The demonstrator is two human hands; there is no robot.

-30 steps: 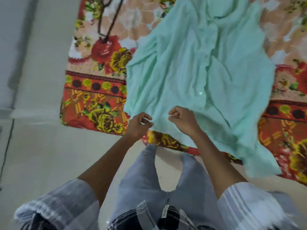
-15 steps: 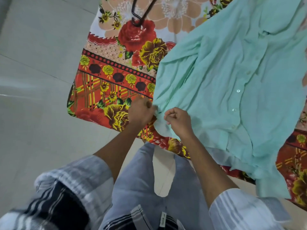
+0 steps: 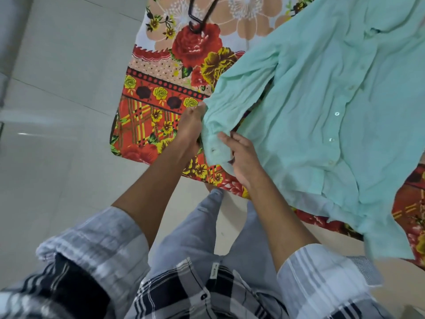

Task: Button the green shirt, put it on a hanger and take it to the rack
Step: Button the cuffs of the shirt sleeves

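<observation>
A floral bedsheet point(image 3: 161, 116) is covering the bed beside a pale tiled floor point(image 3: 57, 157). The green shirt point(image 3: 333, 100) is lying front up across the sheet's right part, its sleeve cuff point(image 3: 216, 143) reaching the near left. The left hand point(image 3: 189, 130) is pinching the cuff's left edge while the right hand point(image 3: 243, 157) is gripping its right edge. A dark hanger point(image 3: 202, 17) is lying at the far edge.

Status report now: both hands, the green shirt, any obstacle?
Left hand and right hand grip sleeve cuff. Green shirt flat on floral sheet. Hanger apart, nothing blocking.
</observation>
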